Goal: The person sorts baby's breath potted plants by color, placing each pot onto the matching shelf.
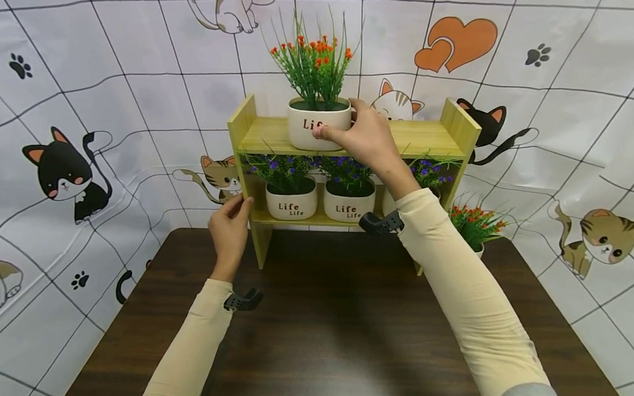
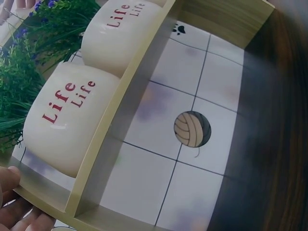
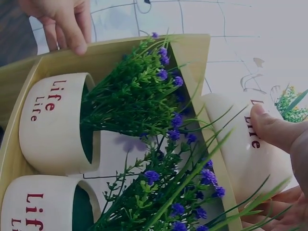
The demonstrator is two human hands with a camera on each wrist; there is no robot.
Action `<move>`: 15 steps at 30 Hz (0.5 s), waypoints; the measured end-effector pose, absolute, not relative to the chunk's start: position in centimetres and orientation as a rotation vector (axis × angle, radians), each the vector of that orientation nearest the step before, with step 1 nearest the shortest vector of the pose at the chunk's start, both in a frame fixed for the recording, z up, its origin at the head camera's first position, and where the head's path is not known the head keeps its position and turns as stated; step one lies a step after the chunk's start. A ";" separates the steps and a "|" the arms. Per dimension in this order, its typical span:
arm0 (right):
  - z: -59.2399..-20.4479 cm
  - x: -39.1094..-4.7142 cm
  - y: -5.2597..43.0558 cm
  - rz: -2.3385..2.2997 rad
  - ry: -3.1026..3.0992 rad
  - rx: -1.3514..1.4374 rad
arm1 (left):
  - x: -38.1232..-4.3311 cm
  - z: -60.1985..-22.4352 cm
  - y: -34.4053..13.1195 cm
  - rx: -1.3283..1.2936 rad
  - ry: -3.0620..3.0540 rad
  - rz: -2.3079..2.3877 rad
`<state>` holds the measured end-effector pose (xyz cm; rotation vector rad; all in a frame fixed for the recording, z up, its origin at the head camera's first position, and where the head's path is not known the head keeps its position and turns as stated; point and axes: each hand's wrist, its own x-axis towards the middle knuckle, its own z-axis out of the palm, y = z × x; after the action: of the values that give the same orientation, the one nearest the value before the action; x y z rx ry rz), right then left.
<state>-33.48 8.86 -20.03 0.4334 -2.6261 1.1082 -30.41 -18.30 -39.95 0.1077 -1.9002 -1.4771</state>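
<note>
On the top board of a wooden shelf (image 1: 263, 136) stands a white oval "Life" flowerpot (image 1: 302, 134) with orange flowers. My right hand (image 1: 368, 133) grips its right end, thumb across the front and fingers behind; the right wrist view also shows this pot (image 3: 231, 125). My left hand (image 1: 229, 227) pinches the front edge of the shelf's left side panel, its thumb (image 3: 77, 41) on the near side. Below, the lower board carries white pots with purple flowers: a left one (image 1: 291, 202), a middle one (image 1: 350, 203) and a right one (image 1: 388, 203) partly hidden by my right wrist.
The shelf stands at the back of a dark brown table (image 1: 308, 320). Behind its right side is another pot with red flowers (image 1: 475, 224). A white cat-print sheet (image 1: 139, 57) covers the wall close behind. Raised side panels (image 1: 459, 131) bound the top board.
</note>
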 end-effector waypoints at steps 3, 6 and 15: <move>-20.2 -33.5 8.7 1.084 -2.633 0.434 | -30.4 -40.1 -18.3 0.108 -1.902 -1.480; -20.3 -33.6 8.6 1.083 -2.627 0.443 | -30.4 -40.1 -18.3 0.104 -1.906 -1.479; -20.5 -33.7 8.5 1.084 -2.636 0.438 | -30.5 -40.2 -18.4 0.105 -1.905 -1.481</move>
<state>-33.72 8.48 -20.48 0.4385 -2.6358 1.0840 -30.49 -18.45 -40.18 0.1048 -1.9054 -1.4813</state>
